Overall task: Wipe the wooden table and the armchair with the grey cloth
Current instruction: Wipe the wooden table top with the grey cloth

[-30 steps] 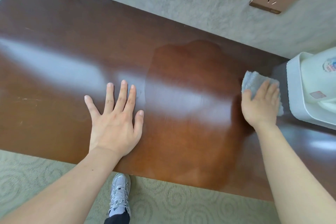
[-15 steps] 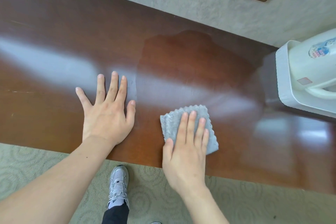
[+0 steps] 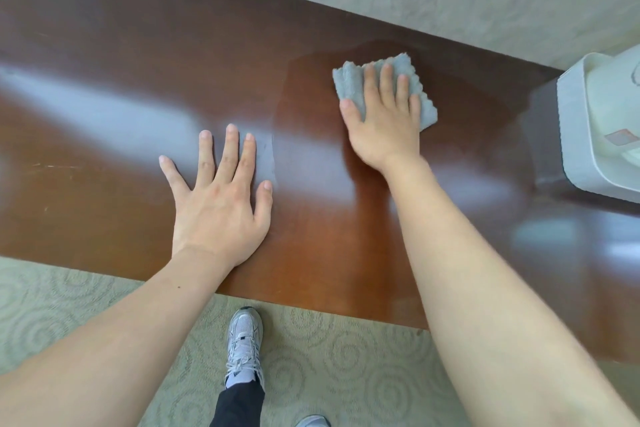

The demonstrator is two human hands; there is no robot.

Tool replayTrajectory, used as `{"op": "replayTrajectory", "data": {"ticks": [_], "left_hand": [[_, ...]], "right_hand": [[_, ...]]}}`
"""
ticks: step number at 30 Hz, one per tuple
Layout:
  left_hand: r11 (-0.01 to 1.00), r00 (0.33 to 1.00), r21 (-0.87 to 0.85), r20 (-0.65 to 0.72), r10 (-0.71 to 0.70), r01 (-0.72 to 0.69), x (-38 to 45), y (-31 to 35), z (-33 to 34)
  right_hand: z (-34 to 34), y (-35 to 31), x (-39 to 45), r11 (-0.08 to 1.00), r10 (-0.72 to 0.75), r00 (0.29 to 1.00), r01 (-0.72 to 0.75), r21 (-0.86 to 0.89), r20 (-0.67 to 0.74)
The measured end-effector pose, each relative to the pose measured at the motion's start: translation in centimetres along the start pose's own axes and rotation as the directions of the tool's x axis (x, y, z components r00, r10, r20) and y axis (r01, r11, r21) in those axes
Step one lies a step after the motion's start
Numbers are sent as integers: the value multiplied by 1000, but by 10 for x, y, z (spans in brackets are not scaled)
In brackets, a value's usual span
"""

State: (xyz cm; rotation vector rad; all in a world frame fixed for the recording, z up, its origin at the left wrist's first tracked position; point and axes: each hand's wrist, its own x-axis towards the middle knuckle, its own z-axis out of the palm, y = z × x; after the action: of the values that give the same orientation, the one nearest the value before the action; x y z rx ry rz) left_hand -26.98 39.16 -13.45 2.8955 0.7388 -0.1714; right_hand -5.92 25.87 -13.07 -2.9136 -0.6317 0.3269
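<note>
Since half a second ago our right hand (image 3: 384, 121) has slid the grey cloth (image 3: 353, 80) from the near edge toward the wall. It presses flat, fingers straight, on the cloth — our left hand (image 3: 221, 198) lies open on the wooden table (image 3: 104, 45). Unwiped wood lies left of the cloth — the right hand is nearer.

Both forearms are bare; no sleeves, watch or rings are seen on the left hand (image 3: 221, 208) or right hand (image 3: 384, 125). A silver-and-white laced trainer (image 3: 243, 343), a white sock and a black trouser leg (image 3: 239, 406) are worn.
</note>
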Motion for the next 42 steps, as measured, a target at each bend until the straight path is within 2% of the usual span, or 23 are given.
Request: {"op": "replayTrajectory", "data": {"ticks": [4,7,9,12,16,20,23,28,32,37,40,42], "left_hand": [[1000,1000,-19,0,1,-1,-1,2,-2],[1000,1000,-9,-10,-4,4,-1,2,-2],[1000,1000,-8,-8,-10,10,-1,1,-2],[1000,1000,4,8,-5,5,0,3,-3],[1000,1000,16,8,-10,10,-1,2,-2],[1000,1000,13,10,-10,9,1,2,0],[1000,1000,10,5,-6,6,1,0,2],[1000,1000,-11,4,-7,7,2,-1,4],[998,1000,-58,16,1,0,0,-2,-3],[922,997,-387,-60,-45,19,-8,-15,-16],[955,983,-294,-186,-5,-50,-2,-35,-18],[983,985,-175,-169,31,-61,9,-49,-20]], "right_hand": [[18,-11,-103,999,-37,997,38,18,-60],[35,-20,-194,997,-53,998,55,50,-34],[41,-21,-224,997,-66,998,66,36,0],[37,-23,-192,997,-76,997,75,13,26],[23,-40,-86,994,-110,994,110,-22,-12],[13,-77,17,985,-171,985,171,-16,20],[10,-97,45,971,-238,970,239,-26,49],[14,-77,-2,915,-401,915,402,-39,29],[21,-57,-93,938,-343,939,344,-35,33],[32,-52,-185,951,-299,946,306,-37,127],[32,-56,-185,952,-292,943,302,-44,158],[29,-62,-162,948,-303,940,315,-51,157]]}}
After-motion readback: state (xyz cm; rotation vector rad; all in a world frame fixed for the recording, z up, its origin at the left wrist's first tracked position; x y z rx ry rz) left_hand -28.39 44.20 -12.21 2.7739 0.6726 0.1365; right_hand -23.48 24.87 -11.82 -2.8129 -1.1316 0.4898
